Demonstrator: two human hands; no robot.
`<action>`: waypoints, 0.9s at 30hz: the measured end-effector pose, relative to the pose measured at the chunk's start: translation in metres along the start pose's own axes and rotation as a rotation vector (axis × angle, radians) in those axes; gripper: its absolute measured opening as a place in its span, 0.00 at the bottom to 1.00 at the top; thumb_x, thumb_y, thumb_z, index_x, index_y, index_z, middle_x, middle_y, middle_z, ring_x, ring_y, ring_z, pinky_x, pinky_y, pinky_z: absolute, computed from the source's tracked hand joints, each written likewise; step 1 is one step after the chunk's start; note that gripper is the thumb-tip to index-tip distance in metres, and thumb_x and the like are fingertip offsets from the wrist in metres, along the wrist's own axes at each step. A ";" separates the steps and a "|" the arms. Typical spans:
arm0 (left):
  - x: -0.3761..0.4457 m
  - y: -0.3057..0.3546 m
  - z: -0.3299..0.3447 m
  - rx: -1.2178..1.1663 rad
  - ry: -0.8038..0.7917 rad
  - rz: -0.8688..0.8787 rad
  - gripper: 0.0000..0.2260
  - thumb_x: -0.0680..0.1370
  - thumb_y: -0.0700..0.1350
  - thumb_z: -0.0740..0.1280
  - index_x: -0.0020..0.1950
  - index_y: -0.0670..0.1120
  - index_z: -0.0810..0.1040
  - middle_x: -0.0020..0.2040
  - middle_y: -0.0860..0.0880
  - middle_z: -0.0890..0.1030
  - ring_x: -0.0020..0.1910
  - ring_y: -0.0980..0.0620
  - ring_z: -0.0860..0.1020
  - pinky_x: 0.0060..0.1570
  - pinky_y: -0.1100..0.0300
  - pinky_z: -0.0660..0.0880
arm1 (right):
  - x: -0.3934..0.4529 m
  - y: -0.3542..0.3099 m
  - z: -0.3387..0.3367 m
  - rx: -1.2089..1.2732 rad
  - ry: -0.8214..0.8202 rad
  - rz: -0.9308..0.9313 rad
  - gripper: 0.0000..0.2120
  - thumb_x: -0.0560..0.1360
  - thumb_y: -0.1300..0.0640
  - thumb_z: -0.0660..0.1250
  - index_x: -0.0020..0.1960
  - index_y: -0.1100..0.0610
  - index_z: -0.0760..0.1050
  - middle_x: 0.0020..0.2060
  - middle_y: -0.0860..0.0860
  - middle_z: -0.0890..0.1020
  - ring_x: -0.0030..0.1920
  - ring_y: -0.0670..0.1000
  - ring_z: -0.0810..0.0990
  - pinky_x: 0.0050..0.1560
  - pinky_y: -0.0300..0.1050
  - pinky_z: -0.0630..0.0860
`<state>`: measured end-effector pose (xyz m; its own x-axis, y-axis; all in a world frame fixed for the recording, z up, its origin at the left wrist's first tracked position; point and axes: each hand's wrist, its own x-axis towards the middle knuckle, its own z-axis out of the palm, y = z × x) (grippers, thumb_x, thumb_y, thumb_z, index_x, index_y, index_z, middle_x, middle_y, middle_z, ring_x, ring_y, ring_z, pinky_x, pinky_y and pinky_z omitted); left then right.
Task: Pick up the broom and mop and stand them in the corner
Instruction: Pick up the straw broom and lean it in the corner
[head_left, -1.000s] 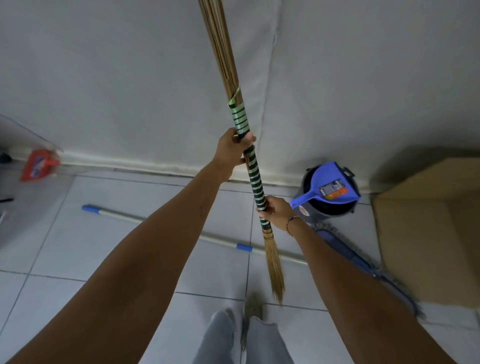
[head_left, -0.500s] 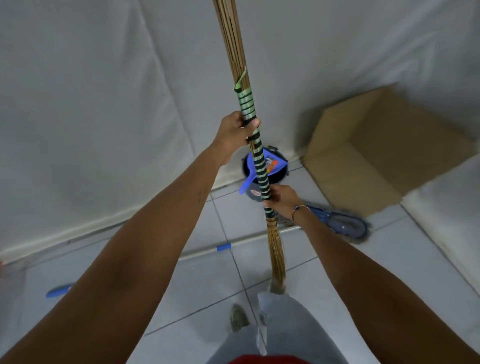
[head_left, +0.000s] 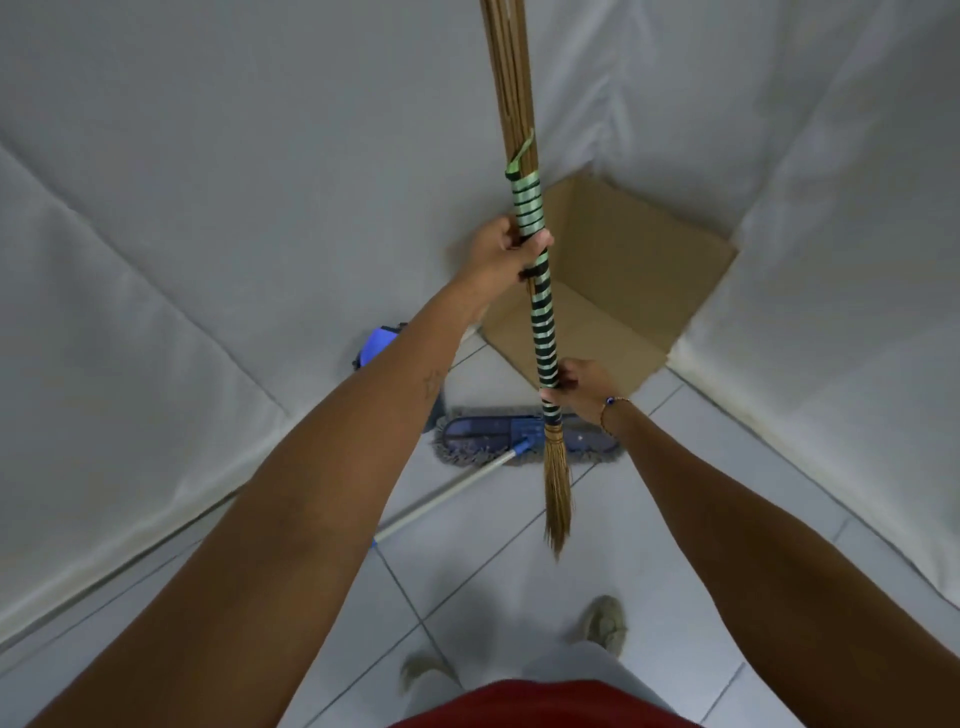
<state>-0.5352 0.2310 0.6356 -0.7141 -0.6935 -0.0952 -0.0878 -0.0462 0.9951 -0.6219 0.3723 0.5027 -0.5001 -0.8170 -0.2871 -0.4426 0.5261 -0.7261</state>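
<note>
I hold a stick broom (head_left: 543, 322) nearly upright in front of me; its handle is wrapped in green and black bands and its short tuft end hangs above the floor. My left hand (head_left: 506, 249) grips the upper part of the wrap. My right hand (head_left: 579, 384) grips the lower part, just above the tuft. The mop lies flat on the tiles behind the broom: a blue flat head (head_left: 488, 434) with grey fringe and a pale pole (head_left: 441, 499) running down-left.
An open cardboard box (head_left: 634, 291) fills the corner where two white walls meet. A blue dustpan in a dark bucket (head_left: 382, 343) stands left of the box, mostly hidden by my left forearm. My shoes (head_left: 605, 621) are on the white tile floor.
The view has swung right, bringing the corner and the cardboard box to the centre. The broom stays upright in both hands; the mop head now lies directly behind it.
</note>
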 end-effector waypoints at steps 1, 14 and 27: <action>0.010 0.000 0.015 0.010 0.005 0.001 0.12 0.77 0.40 0.66 0.60 0.38 0.74 0.56 0.41 0.80 0.54 0.49 0.79 0.52 0.54 0.79 | 0.003 0.012 -0.012 0.004 0.006 0.002 0.13 0.69 0.60 0.73 0.51 0.64 0.78 0.43 0.58 0.82 0.46 0.55 0.79 0.51 0.50 0.77; 0.124 0.000 0.173 0.063 -0.015 0.001 0.15 0.77 0.41 0.67 0.63 0.38 0.72 0.59 0.37 0.80 0.58 0.44 0.79 0.59 0.47 0.77 | 0.074 0.128 -0.156 0.007 0.055 0.026 0.10 0.68 0.60 0.73 0.48 0.61 0.79 0.44 0.57 0.83 0.45 0.54 0.80 0.47 0.47 0.76; 0.328 -0.001 0.159 0.069 0.086 0.040 0.08 0.77 0.43 0.66 0.55 0.44 0.74 0.59 0.38 0.81 0.59 0.41 0.79 0.61 0.43 0.76 | 0.290 0.121 -0.210 -0.034 0.055 0.033 0.14 0.70 0.59 0.73 0.54 0.61 0.78 0.51 0.57 0.84 0.54 0.56 0.81 0.56 0.51 0.78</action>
<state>-0.8799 0.1183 0.5989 -0.6557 -0.7534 -0.0499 -0.1106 0.0304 0.9934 -0.9767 0.2489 0.4631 -0.5547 -0.7853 -0.2750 -0.4500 0.5611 -0.6947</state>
